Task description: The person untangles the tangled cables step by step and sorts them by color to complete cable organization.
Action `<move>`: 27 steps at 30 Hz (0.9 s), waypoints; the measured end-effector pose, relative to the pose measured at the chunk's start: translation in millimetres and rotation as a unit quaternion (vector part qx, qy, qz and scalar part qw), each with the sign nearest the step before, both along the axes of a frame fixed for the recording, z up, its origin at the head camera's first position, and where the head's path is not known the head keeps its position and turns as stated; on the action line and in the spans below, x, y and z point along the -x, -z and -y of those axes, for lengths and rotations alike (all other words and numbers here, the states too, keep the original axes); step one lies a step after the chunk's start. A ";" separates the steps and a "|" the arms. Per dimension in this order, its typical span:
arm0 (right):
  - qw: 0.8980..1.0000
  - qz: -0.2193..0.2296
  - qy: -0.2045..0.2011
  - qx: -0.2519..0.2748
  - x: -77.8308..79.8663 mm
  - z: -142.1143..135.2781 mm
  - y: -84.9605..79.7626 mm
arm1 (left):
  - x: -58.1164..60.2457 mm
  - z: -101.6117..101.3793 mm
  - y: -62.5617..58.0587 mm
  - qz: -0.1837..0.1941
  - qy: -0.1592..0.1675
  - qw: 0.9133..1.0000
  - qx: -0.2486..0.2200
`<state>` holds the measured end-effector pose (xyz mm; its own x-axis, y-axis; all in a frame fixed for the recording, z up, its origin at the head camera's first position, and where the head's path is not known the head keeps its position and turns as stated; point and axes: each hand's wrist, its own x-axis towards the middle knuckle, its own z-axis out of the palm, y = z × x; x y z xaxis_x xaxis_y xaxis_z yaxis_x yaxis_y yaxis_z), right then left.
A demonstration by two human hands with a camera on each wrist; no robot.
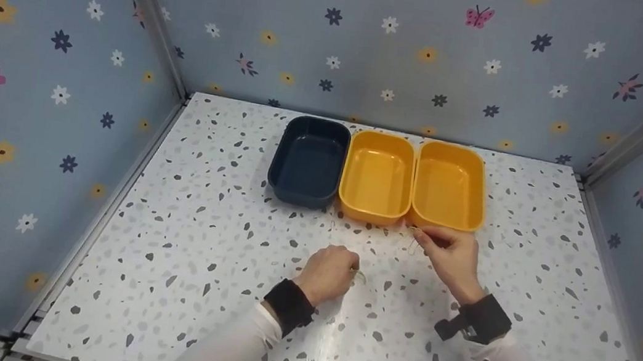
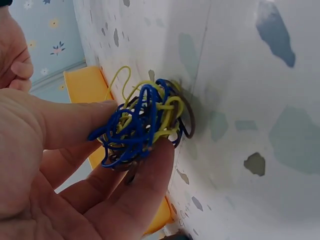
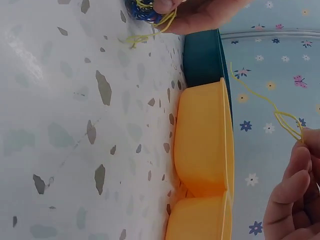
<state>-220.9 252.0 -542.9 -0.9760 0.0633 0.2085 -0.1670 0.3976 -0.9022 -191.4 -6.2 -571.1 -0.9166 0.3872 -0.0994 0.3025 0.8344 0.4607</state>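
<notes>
My left hand (image 1: 326, 273) holds a tangled bunch of thin cords (image 2: 142, 122), blue, yellow and dark brown, between thumb and fingers low over the table. Yellow loops stick out of the bunch. In the head view the hand's back hides most of it. Off to the right, my right hand (image 1: 453, 257) pinches a thin yellow cord (image 3: 275, 108) between thumb and fingertips, just in front of the right yellow bin (image 1: 451, 188). That cord is looped near the fingers, and one end reaches away freely.
A dark blue bin (image 1: 304, 197) and a middle yellow bin (image 1: 373, 215) stand side by side with the right one, near the back wall (image 1: 358, 42). Patterned panels also border the speckled white table (image 1: 198, 220) on the left and right.
</notes>
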 end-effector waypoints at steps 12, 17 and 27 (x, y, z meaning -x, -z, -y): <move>0.998 0.000 0.052 0.041 19.1 -20.5 -16.4 | -4.8 -0.4 0.8 -0.036 0.011 0.999 0.007; 0.995 0.033 0.086 0.049 35.9 -34.7 -12.4 | -5.7 -0.9 2.8 -0.050 0.011 0.998 0.025; 0.982 0.122 0.143 0.034 57.9 -51.2 -3.7 | -5.1 -0.8 3.3 -0.035 0.008 0.999 0.038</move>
<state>-278.8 303.2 -539.3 -0.9364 0.3482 -0.0438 0.1678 0.3348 -0.9272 -186.3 -5.4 -574.5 -0.9163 0.3950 -0.0660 0.3445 0.8615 0.3731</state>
